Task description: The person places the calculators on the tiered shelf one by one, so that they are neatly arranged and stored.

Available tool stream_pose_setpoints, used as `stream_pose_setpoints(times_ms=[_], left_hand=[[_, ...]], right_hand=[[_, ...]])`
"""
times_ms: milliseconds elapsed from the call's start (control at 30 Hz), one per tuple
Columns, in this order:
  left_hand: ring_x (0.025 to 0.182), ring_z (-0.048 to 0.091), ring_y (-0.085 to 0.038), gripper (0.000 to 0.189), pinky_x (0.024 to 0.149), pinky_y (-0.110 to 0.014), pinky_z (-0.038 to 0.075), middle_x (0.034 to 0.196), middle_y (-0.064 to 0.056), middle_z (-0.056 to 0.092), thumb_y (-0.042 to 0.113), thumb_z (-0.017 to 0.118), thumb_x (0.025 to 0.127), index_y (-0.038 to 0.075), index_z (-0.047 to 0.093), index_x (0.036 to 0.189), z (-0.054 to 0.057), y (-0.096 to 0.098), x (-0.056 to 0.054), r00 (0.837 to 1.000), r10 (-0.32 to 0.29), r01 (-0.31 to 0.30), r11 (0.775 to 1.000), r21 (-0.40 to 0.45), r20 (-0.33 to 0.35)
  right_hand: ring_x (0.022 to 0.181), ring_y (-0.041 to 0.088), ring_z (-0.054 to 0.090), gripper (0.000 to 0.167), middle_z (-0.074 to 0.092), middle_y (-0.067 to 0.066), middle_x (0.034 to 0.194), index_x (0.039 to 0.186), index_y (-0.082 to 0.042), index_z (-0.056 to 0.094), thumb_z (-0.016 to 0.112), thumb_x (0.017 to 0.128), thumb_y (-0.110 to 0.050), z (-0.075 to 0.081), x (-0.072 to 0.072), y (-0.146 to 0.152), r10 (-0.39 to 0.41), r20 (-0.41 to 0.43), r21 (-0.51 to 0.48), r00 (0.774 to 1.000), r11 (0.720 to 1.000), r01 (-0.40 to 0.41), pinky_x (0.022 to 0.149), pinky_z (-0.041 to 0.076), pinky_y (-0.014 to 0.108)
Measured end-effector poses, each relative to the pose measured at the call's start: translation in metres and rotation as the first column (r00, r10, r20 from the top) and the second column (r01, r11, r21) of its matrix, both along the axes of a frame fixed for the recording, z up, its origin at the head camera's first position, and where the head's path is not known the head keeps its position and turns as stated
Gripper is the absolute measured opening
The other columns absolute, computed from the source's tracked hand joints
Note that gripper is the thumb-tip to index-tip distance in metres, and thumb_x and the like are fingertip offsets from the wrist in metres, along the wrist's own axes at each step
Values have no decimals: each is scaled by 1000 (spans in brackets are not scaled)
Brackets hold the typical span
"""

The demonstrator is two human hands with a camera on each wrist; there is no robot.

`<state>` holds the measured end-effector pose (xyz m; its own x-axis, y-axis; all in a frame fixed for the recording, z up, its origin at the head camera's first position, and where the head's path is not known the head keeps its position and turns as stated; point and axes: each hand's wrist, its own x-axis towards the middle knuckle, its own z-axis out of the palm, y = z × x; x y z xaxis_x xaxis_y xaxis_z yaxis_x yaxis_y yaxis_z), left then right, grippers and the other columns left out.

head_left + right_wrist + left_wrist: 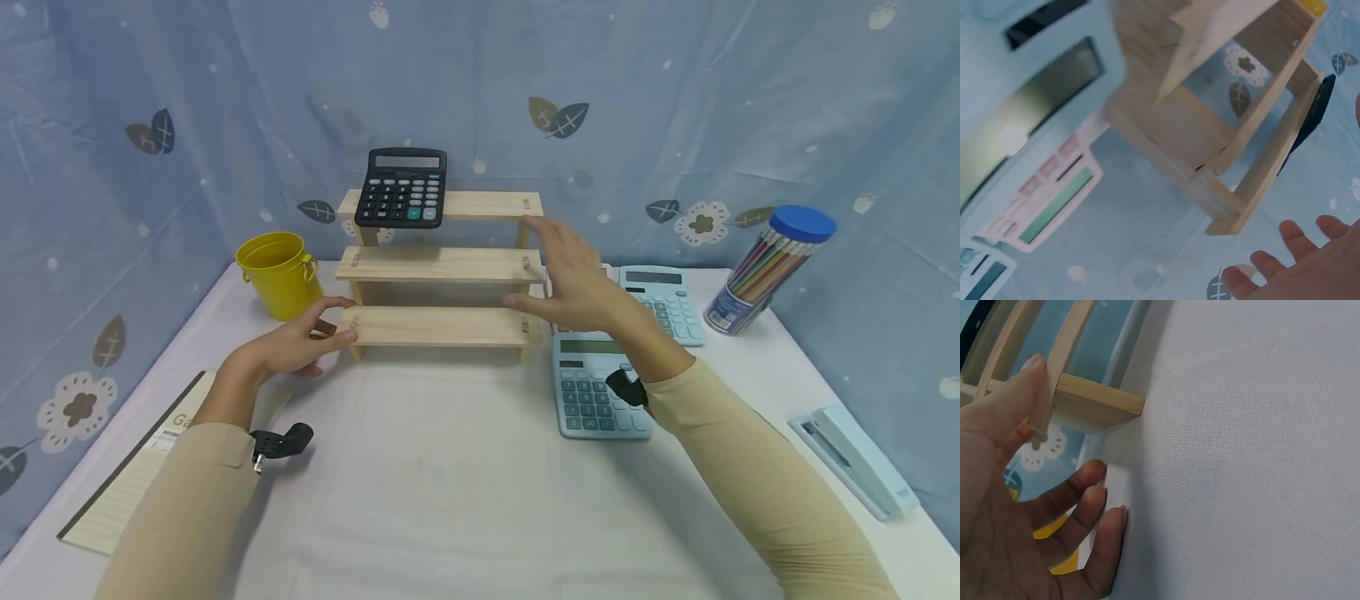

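Observation:
A three-tier wooden shelf rack [442, 325] stands on the table, with a black calculator [401, 188] leaning on its top tier at the left. My left hand [303, 337] pinches the left end of the lowest tier. In the left wrist view its thumb [1029, 375] lies along the wood, and the other fingers are bent below. My right hand [577, 279] is beside the rack's right end, fingers spread and holding nothing. Under and beside that hand lie a light-blue calculator [596, 408] and a second blue calculator [678, 312]. A pink calculator [1054, 200] shows in the right wrist view.
A yellow bucket [277, 279] stands left of the rack. The notebook [142, 467] lies partly under the left forearm. At the right are a blue-lidded tub of colored pencils [757, 279] and a light-blue stapler [855, 462]. A patterned blue curtain [480, 92] hangs behind.

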<state>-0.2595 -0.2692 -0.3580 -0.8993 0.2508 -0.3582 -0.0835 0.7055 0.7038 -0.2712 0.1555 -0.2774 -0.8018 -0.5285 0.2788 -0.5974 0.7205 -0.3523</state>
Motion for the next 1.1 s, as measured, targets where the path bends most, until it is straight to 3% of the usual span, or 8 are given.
stream_pose_setpoints(times_ms=[267,667,933,1100], left_hand=[[131,47,-43,85,89,-40,56,156,-28,31,67,60,95,42,13,161,-1,1,1,1000,1,-1,1000,20,-2],[133,47,-44,84,88,-39,56,156,-30,31,64,60,96,39,13,161,-1,-1,3,1000,-13,14,1000,27,-17],[138,42,-44,82,89,-37,56,158,-28,30,62,61,96,41,15,160,-3,-6,6,1000,-5,5,999,52,-8],[139,42,-43,81,91,-38,57,158,-27,30,65,61,95,44,16,159,-2,-6,7,1000,-10,10,999,46,-8]], right_hand=[[154,41,14,113,15,15,169,165,-16,1,77,89,-49,-13,10,24,-52,39,-15,998,998,53,117,12,72],[151,45,17,110,16,20,167,165,-18,1,77,90,-47,-34,30,57,-87,97,-27,991,996,90,112,14,76],[143,53,26,110,25,30,159,164,-8,7,78,89,-45,-51,41,72,-117,75,35,990,993,115,109,20,75],[145,52,22,112,21,29,161,164,-9,4,78,89,-46,-56,48,78,-143,132,23,981,990,142,112,14,76]])
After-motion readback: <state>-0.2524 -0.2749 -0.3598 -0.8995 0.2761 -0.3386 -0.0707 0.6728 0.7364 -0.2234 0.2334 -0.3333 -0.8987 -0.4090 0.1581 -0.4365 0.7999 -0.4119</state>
